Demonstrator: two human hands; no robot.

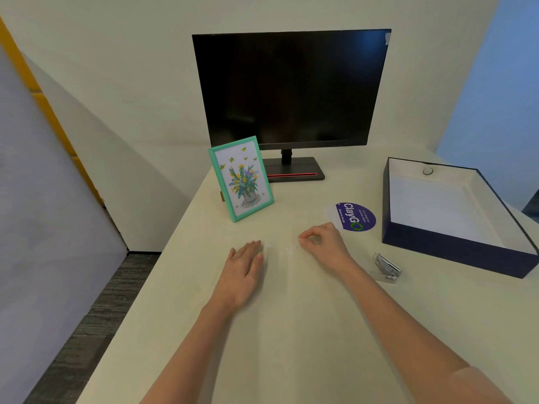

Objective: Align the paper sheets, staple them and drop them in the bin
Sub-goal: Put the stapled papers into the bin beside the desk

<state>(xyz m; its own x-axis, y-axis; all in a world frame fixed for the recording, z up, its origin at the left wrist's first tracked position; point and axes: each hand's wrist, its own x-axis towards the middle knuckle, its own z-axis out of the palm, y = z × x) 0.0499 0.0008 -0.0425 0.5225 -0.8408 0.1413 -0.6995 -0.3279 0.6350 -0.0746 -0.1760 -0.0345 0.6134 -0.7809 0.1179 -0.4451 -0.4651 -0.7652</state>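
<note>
Pale paper sheets (287, 266) lie on the cream desk between my hands. They hardly stand out from it; only a faint edge and a few white specks show. My left hand (245, 269) rests flat on the desk with straight fingers, at the left of the sheets. My right hand (320, 243) has curled fingers, with thumb and forefinger pinched together at the sheets' far right corner. A small silver stapler (388, 268) lies to the right of my right wrist. The bin, a dark blue open box (455, 246) with white paper inside, stands at the right.
A black monitor (291, 88) stands at the back of the desk, with a green picture frame (241, 178) leaning in front of it. A round purple sticker (354, 217) lies between the frame and the box. The desk's left edge drops to carpet.
</note>
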